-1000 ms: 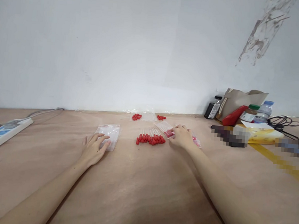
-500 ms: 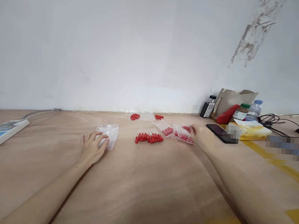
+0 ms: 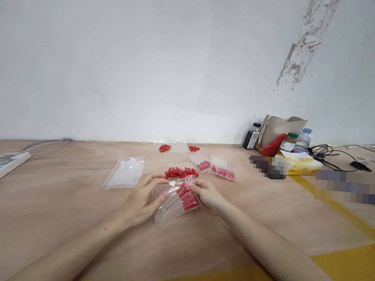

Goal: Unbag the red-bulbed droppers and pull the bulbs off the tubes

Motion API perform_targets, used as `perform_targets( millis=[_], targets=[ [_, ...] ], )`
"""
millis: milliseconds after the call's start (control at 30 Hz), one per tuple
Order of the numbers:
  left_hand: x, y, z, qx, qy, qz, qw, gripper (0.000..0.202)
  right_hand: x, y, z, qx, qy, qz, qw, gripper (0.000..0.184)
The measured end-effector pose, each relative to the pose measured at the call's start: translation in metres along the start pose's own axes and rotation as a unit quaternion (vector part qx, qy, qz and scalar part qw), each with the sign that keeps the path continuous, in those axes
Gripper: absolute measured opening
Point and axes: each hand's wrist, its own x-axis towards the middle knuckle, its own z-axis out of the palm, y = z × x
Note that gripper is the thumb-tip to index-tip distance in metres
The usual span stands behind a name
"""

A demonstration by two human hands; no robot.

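Observation:
A clear plastic zip bag (image 3: 171, 213) of red-bulbed droppers (image 3: 187, 198) is tilted in front of me, thin clear tubes toward the lower left. My right hand (image 3: 207, 194) pinches its upper right edge. At its left side my left hand (image 3: 146, 200) has fingers and thumb spread apart; whether the fingertips press on the plastic I cannot tell. Just behind lies a row of loose red-bulbed droppers (image 3: 181, 172). Flat empty bags (image 3: 125, 172) lie left of my left hand. Two filled bags, one nearer (image 3: 223, 169) and one beside it (image 3: 201, 162), rest to the right.
Against the wall, more red pieces (image 3: 165, 148) lie by clear plastic. At right stand a dark bottle (image 3: 251, 136), a beige bag (image 3: 278, 129), a green-lidded jar (image 3: 289, 142), a water bottle (image 3: 303, 141), a tissue pack (image 3: 300, 163) and black cables (image 3: 326, 152). A power strip (image 3: 1, 168) is at left.
My right hand has come from the filled bags at right to the middle, now with a bag of droppers. My left hand has left the empty bags and moved right to this bag.

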Motion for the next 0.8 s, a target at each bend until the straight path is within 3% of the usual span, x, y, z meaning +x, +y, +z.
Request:
perform_targets(
  millis=[100,200,333,533,667,800],
  targets=[
    [-0.005,0.013,0.008,-0.046,-0.076,0.007,0.996,0.029,0.005,0.008,0.009,0.009,-0.073,0.071,0.995,0.024],
    [-0.004,0.012,0.015,-0.079,-0.106,-0.004,0.991,0.027,0.008,0.008,0.004,-0.008,-0.143,0.104,0.984,0.024],
    [0.008,0.005,0.026,-0.088,-0.118,0.000,0.989,0.028,0.010,0.010,-0.004,0.003,-0.102,0.088,0.991,0.029],
    [0.024,-0.004,0.040,-0.055,-0.124,0.059,0.989,0.034,0.008,0.016,-0.002,0.018,-0.086,0.045,0.995,0.055],
    [0.025,-0.012,0.043,-0.003,-0.143,0.128,0.981,0.035,0.007,0.019,0.000,0.003,-0.082,0.023,0.996,0.066],
    [0.026,-0.017,0.046,0.035,-0.122,0.199,0.972,0.030,0.006,0.021,0.001,-0.015,-0.090,0.009,0.996,0.067]
  ],
)
